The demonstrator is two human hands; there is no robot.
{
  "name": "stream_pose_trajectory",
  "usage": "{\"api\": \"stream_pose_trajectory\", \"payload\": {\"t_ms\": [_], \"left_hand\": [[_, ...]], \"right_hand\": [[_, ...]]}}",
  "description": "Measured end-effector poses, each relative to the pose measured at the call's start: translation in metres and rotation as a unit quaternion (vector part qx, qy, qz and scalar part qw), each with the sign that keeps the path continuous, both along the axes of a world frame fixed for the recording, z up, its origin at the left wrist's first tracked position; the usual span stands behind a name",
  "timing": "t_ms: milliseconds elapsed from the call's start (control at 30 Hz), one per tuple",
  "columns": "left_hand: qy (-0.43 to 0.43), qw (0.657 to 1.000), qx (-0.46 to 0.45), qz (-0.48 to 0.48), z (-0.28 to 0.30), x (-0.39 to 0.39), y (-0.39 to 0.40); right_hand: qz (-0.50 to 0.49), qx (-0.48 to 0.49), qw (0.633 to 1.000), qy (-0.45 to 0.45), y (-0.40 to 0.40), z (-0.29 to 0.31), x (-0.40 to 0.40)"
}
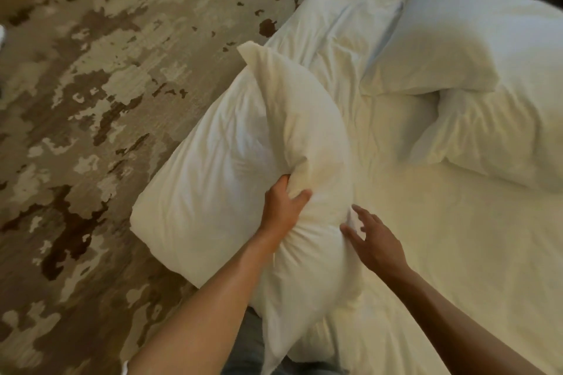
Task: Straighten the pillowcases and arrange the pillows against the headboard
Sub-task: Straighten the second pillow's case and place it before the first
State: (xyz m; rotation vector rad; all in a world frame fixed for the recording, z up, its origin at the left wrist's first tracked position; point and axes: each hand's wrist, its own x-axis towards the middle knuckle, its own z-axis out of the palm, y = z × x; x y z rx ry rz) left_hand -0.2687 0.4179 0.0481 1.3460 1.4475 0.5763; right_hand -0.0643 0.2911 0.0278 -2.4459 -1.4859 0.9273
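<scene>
A white pillow [298, 119] in a creased case stands on edge at the bed's near left side. My left hand [281, 207] pinches a fold of its case near the middle. My right hand [373, 237] hovers just right of it, fingers spread, fingertips touching the fabric. Behind it a second white pillow [201, 189] lies flat, hanging over the bed's edge. Two more white pillows lie at the right: one [447, 39] on top, another [499, 128] under it.
The bed [441, 246] has a wrinkled white sheet. A bunched white duvet [350, 9] lies at the far end. Patterned beige and brown carpet [91, 100] covers the floor on the left. No headboard shows.
</scene>
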Motion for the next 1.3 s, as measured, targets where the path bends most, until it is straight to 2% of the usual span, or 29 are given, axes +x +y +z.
{"api": "stream_pose_trajectory", "payload": {"t_ms": [67,167,267,333,433,500,633,733,833,1067,1167,1300], "left_hand": [[0.033,0.997,0.041,-0.063,0.026,0.015,-0.008],[0.080,0.978,0.082,-0.171,0.060,0.026,-0.026],[0.145,0.929,0.130,-0.314,0.090,0.033,-0.045],[0.181,0.885,0.164,-0.397,0.109,0.039,-0.057],[0.201,0.828,0.234,-0.468,0.131,0.048,-0.070],[0.206,0.802,0.276,-0.488,0.139,0.052,-0.075],[0.264,0.775,0.297,-0.491,0.130,0.059,-0.085],[0.323,0.775,0.245,-0.485,0.105,0.052,-0.100],[0.357,0.792,0.220,-0.445,0.086,0.028,-0.104],[0.375,0.801,0.270,-0.380,0.086,-0.018,-0.080],[0.385,0.795,0.297,-0.362,0.091,-0.026,-0.073],[0.367,0.814,0.291,-0.343,0.092,-0.029,-0.068]], "right_hand": [[-0.022,0.024,0.999,-0.012,-0.020,0.016,0.008],[-0.050,0.139,0.989,-0.020,-0.037,0.044,0.020],[-0.037,0.284,0.958,-0.014,-0.042,0.082,0.041],[0.018,0.338,0.941,-0.020,-0.044,0.107,0.058],[0.131,0.314,0.937,-0.074,-0.054,0.125,0.085],[0.167,0.287,0.940,-0.083,-0.070,0.117,0.096],[0.113,0.247,0.959,-0.086,-0.105,0.081,0.095],[0.101,0.182,0.976,-0.069,-0.122,0.058,0.078],[0.120,0.196,0.972,-0.040,-0.122,0.052,0.052],[0.103,0.251,0.962,-0.031,-0.090,0.072,0.037],[0.096,0.269,0.958,-0.034,-0.090,0.083,0.049],[0.067,0.239,0.966,-0.073,-0.087,0.096,0.050]]}}
